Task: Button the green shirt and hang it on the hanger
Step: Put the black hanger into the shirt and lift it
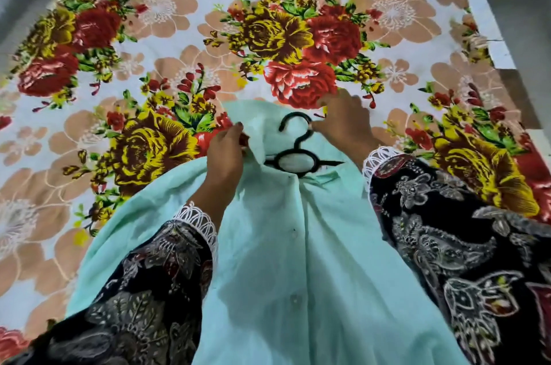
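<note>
A pale mint-green shirt lies front up on the bed, its placket closed with white buttons down the middle. A black plastic hanger sits inside the neck opening, its hook and oval centre sticking out above the collar. My left hand pinches the collar fabric on the left side of the neck. My right hand grips the hanger's hook and the collar edge on the right. The hanger's arms are hidden under the shirt's shoulders.
The bed is covered by a floral sheet with red, yellow and peach flowers. The bed's right edge borders grey floor. My dark patterned sleeves with white lace cuffs overlap the shirt's sides.
</note>
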